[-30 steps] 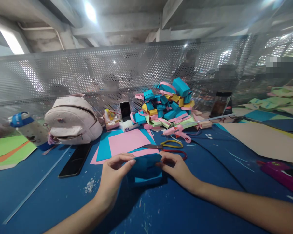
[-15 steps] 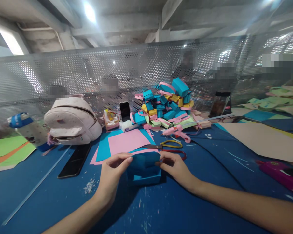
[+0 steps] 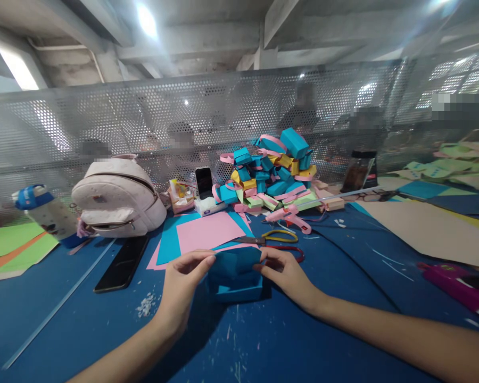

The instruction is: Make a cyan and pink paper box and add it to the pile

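A small blue paper box (image 3: pixel 239 294) rests on the blue table in front of me, its far side standing up as a raised flap. My left hand (image 3: pixel 183 282) pinches the left end of that flap between thumb and fingers. At the other end, my right hand (image 3: pixel 285 274) grips the flap's right edge the same way. Just beyond the box lie scissors (image 3: pixel 279 236) with one yellow and one red handle. A pink glue gun (image 3: pixel 290 215) with a clear stick in it sits behind them. Pink paper (image 3: pixel 209 232) and blue sheets are stacked behind my left hand.
A heap of blue, pink, yellow and green paper boxes (image 3: pixel 275 175) stands at the back. To the left are a white backpack (image 3: pixel 117 199), a black phone (image 3: pixel 122 265) and a bottle (image 3: pixel 50 215). A magenta tool (image 3: pixel 459 284) and beige sheets (image 3: pixel 427 226) lie right, with a black cord (image 3: pixel 359 271) nearer.
Almost nothing differs. Both hands keep their pinch on the flap, and the flap's top edge is slightly higher.
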The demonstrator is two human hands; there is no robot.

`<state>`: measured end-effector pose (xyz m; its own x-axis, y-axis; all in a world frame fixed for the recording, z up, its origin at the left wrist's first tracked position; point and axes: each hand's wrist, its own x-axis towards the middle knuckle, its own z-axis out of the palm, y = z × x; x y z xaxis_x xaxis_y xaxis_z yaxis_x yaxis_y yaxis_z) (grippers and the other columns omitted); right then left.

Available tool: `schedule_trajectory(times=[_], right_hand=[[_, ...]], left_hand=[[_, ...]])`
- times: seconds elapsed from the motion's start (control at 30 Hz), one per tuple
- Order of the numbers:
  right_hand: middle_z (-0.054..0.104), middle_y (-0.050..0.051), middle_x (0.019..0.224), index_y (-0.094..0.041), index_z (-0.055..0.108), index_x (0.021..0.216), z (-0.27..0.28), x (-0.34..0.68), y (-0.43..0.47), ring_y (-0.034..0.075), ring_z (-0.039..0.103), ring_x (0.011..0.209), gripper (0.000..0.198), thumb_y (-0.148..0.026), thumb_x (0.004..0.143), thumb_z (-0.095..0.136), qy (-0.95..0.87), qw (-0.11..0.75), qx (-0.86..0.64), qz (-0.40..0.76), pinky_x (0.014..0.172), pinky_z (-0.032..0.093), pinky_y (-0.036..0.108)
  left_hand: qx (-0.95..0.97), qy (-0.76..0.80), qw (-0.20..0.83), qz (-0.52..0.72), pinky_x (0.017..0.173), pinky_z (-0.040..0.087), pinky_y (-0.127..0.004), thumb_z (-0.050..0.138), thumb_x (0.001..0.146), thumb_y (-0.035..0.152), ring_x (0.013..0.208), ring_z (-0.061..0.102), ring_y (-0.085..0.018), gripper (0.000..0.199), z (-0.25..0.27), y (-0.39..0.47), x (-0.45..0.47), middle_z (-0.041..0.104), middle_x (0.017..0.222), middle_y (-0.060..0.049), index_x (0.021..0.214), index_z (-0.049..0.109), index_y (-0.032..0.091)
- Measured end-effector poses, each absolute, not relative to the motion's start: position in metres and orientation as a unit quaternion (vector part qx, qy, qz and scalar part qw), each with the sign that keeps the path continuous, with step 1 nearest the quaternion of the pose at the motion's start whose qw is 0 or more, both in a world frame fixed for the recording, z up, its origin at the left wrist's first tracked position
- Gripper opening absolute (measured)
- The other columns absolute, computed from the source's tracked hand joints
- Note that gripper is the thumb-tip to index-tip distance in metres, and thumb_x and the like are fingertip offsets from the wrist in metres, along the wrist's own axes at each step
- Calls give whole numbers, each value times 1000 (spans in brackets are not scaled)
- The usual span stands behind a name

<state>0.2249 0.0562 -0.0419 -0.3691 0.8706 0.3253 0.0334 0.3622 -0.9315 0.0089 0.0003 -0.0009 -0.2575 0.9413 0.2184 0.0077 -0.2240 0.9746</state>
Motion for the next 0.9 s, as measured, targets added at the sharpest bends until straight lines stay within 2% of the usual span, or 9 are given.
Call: schedule_trajectory(times=[0.3,0.6,0.9], right_hand=[[61,3,76,-17,63,75,-42,225,56,17,56,71,21,-37,81,65,-685,460,-323,462,66,47,28],[61,3,76,-18,64,77,-45,225,58,17,56,71,24,-41,81,66,-688,466,-315,458,63,48,27],[64,3,74,-19,66,76,-46,226,55,19,59,70,26,-45,78,69,-707,444,-323,446,64,50,30]], left_hand=[[470,501,394,611,82,48,-30,80,71,36,86,64,-21,21,-5,1,6,75,85,-7,79,77,17],[469,503,396,609,75,48,-26,79,71,37,79,64,-18,22,-6,2,6,74,80,-6,78,77,17],[475,501,388,611,78,49,-27,80,70,36,84,65,-20,19,0,-2,9,75,82,-7,76,77,18]])
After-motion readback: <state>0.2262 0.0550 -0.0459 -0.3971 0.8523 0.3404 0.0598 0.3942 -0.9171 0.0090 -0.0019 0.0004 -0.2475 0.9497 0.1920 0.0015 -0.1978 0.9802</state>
